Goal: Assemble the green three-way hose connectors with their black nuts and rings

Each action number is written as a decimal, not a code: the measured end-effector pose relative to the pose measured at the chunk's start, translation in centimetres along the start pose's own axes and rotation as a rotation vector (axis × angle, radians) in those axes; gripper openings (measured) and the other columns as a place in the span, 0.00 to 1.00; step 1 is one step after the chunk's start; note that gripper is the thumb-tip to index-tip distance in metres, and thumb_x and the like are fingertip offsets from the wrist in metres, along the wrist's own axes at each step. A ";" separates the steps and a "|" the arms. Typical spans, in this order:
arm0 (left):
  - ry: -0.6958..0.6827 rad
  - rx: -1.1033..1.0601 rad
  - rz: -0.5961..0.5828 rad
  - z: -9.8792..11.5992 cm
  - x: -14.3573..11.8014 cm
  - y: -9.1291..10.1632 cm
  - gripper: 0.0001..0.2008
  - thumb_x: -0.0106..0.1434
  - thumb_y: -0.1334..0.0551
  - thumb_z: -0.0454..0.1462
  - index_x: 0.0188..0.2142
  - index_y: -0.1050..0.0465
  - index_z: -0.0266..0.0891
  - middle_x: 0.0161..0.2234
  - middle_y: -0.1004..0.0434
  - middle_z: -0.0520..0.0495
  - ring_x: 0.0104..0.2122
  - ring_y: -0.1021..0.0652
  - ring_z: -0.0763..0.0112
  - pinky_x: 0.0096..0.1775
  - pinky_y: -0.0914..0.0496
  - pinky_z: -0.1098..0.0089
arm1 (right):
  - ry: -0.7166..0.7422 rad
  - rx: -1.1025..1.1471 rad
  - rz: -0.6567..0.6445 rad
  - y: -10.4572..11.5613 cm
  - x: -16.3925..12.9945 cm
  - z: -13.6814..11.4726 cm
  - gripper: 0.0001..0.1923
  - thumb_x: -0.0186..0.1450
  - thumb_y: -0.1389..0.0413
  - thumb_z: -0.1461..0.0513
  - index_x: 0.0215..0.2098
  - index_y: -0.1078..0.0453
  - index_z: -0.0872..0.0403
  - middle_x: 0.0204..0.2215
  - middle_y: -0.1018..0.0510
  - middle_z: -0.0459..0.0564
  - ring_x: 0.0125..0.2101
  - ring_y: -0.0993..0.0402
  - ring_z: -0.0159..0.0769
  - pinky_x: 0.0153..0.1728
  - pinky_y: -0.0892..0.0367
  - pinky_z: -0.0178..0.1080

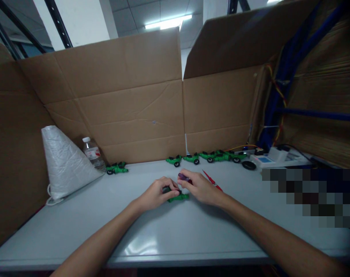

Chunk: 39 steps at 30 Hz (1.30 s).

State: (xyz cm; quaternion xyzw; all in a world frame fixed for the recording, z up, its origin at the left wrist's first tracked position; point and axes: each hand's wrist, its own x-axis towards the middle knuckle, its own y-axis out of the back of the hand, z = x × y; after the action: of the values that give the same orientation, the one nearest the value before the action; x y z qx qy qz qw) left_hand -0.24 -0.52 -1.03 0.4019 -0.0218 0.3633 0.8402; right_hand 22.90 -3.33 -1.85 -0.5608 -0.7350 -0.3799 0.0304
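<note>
At a grey worktable [77, 215] walled in by cardboard sheets [120, 96], a person's left hand [156, 194] is clenched around a small green toy car [179, 197], fingers pinching a dark wheel at its near end, while the right hand [200, 188] grips a purple-handled tool [184, 177] (probably a small screwdriver, though its tip is hidden) just above the car. The car lies on the table between the two hands, touching both.

Behind the car, against the cardboard, stands a row of finished-looking green cars [209, 157]; left of the car, well apart, another green car [117, 168] sits beside a water bottle [92, 154] and a white woven sack [62, 163]. A red-handled tool [212, 180] lies just behind the right hand.

The risks look small but real: the tool could slip off its seat and jab the left fingers, since they sit close to its working end; a loose wheel could roll away across the smooth table; a careless right elbow could knock the electronics [269, 159] to the car's right.
</note>
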 end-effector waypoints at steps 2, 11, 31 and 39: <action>0.007 -0.053 -0.033 -0.2 0.1 0.4 0.14 0.70 0.33 0.46 0.37 0.21 0.36 0.43 0.17 0.41 0.45 0.20 0.64 0.52 0.30 0.66 | -0.002 0.008 -0.017 0.1 0.0 -0.1 0.09 0.74 0.48 0.58 0.37 0.32 0.53 0.31 0.27 0.45 0.33 0.31 0.34 0.36 0.40 0.35; 0.006 -0.089 -0.063 -1.0 0.1 1.0 0.16 0.67 0.31 0.48 0.37 0.18 0.35 0.40 0.16 0.42 0.42 0.20 0.65 0.49 0.29 0.67 | 0.086 -0.093 -0.119 -0.1 -0.3 -0.4 0.10 0.75 0.45 0.59 0.36 0.31 0.53 0.33 0.27 0.46 0.35 0.33 0.36 0.38 0.41 0.36; 0.038 -0.037 -0.054 -0.6 0.1 1.1 0.17 0.66 0.30 0.48 0.37 0.19 0.34 0.40 0.15 0.41 0.42 0.19 0.64 0.48 0.29 0.67 | -0.099 0.126 -0.140 -0.6 0.0 0.8 0.14 0.71 0.44 0.54 0.31 0.34 0.53 0.29 0.34 0.43 0.31 0.38 0.34 0.34 0.44 0.36; 0.084 -0.043 -0.033 -0.8 0.0 1.1 0.17 0.65 0.29 0.49 0.37 0.19 0.34 0.40 0.15 0.42 0.41 0.19 0.65 0.47 0.29 0.68 | -0.218 0.280 -0.081 -1.9 0.3 0.5 0.17 0.65 0.38 0.51 0.32 0.36 0.53 0.28 0.34 0.42 0.31 0.39 0.33 0.32 0.44 0.35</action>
State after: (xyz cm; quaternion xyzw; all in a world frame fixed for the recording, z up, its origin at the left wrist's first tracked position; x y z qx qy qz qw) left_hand -1.10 0.50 -0.88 0.3686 0.0122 0.3651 0.8548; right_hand 21.38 -2.93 -3.08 -0.5588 -0.8018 -0.2116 0.0130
